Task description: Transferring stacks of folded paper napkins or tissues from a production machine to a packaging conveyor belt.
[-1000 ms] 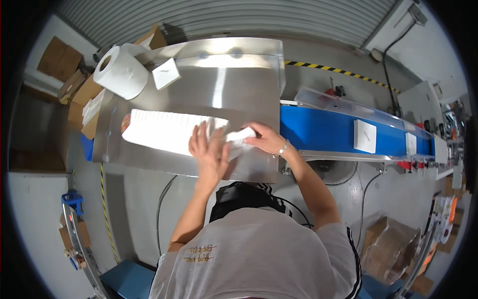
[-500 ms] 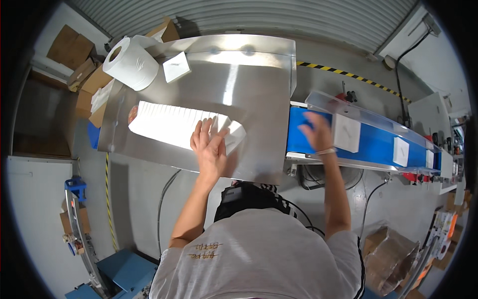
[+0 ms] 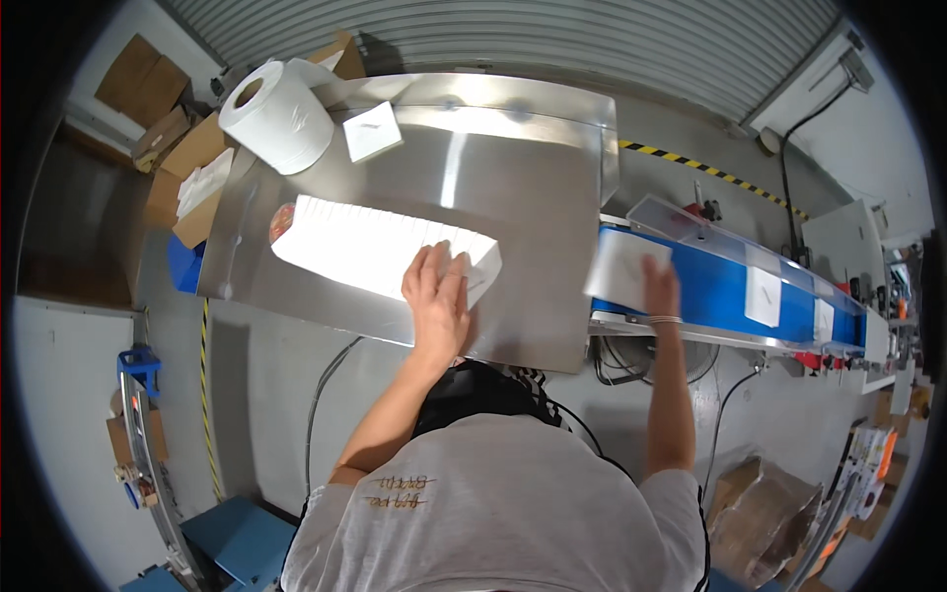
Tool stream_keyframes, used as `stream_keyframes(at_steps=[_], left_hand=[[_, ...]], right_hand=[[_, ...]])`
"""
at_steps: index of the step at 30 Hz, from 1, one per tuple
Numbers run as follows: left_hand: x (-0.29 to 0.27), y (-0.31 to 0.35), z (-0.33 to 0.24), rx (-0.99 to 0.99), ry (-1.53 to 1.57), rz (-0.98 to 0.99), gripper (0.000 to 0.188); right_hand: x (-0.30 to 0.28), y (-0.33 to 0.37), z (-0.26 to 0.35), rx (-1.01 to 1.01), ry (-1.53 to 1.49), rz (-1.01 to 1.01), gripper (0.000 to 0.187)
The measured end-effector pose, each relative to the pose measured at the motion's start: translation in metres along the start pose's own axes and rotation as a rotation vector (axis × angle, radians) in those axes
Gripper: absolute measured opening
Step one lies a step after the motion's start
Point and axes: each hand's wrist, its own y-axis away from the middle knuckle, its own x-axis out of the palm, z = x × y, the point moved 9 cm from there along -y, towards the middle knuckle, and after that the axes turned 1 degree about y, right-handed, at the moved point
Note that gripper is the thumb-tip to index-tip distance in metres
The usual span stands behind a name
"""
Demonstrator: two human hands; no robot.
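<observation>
A long row of white square packets (image 3: 345,247) stands packed together on the steel table (image 3: 538,197). My left hand (image 3: 437,296) rests on its right end, fingers spread and stretched over the near edge. A rounded, reddish patterned thing (image 3: 283,221) shows at the row's left end. At the near end of the blue conveyor belt (image 3: 715,281), a single white packet (image 3: 623,271) sits tilted, its left side at the table edge. My right hand (image 3: 662,286) is against this packet's right side. Motion smears the fingers, so whether they grip it is unclear.
Two more white packets, one nearer (image 3: 763,296) and one farther (image 3: 824,321), stand on the belt beside a clear guard (image 3: 681,219). A large white paper roll (image 3: 281,118) and a white square packet (image 3: 374,131) occupy the table's far left. Cardboard boxes (image 3: 182,187) stand left.
The nearest belt packet has shifted left to the table edge, with my right hand now at its right side. Farther packets have come nearer. The row's right-end packet leans less.
</observation>
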Motion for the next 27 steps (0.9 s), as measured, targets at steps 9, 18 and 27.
stream_keyframes(at_steps=[9,18,27], left_hand=[[-0.001,0.002,0.001,0.050,0.045,0.011,0.038],[-0.005,-0.007,-0.004,0.056,0.020,0.071,0.031],[-0.010,-0.007,0.019,0.009,0.028,-0.040,0.031]], right_hand=[[-0.032,0.003,0.131,-0.382,0.313,-0.069,0.046],[0.123,0.053,0.242,-0.345,-0.462,0.812,0.045],[-0.025,-0.019,-0.013,0.133,0.109,-0.114,0.037]])
